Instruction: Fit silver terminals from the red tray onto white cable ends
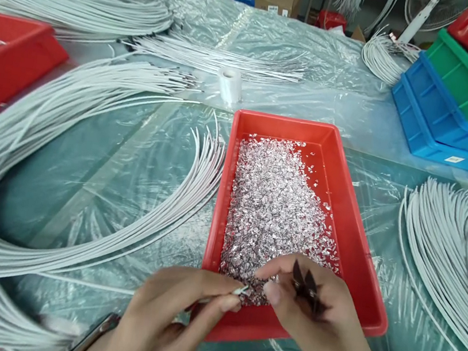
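A red tray [352, 227] sits in front of me, heaped with small silver foil scraps [273, 204]. My left hand [170, 317] pinches the end of a thin white cable [92, 285] over the tray's near edge. My right hand [307, 302] is closed, thumb and forefinger pinched right at the cable's tip, with a small dark tool [305, 287] held against its fingers. Both hands hover above the scraps at the tray's front.
Large bundles of white cables [48, 132] curve over the plastic-covered table on the left, and more cables [446, 246] on the right. A white tape roll [230, 84] stands behind the tray. Stacked blue, green and red bins [455, 114] sit at far right; another red bin [6, 62] at left.
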### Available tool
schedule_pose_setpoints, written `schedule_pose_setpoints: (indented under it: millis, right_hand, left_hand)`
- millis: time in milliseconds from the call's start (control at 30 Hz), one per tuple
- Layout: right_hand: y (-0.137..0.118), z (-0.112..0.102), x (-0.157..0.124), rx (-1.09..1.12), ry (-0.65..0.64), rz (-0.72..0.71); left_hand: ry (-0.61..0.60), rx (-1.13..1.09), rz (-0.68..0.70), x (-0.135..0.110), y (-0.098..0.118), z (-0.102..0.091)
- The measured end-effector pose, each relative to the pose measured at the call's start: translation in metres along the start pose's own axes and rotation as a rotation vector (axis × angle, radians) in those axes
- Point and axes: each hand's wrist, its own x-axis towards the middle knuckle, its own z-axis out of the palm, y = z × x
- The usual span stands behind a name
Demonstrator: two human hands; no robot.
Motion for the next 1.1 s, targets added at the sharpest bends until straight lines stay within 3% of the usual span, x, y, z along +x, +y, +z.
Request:
schedule_pose_setpoints:
  millis: [133,233,733,933,1100]
  right_hand:
    - [0.006,0.003,0.0,-0.265,0.097,-0.305]
    - [0.012,0.007,0.0,-0.396,0.155,-0.402]
    - [0.022,0.014,0.002,-0.465,0.24,-0.448]
    - [0.018,0.015,0.003,-0.43,0.21,-0.354]
    - [0.019,0.015,0.003,-0.425,0.225,-0.358]
  left_hand:
    - [-0.055,-0.221,-0.149,0.006,0.005,0.002]
    - [-0.088,-0.285,-0.202,0.009,0.006,0.002]
    - [-0.187,-0.407,-0.346,0.013,0.003,0.007]
    - [-0.217,-0.392,-0.39,0.012,0.002,0.009]
    - [-0.202,-0.357,-0.382,0.009,0.002,0.013]
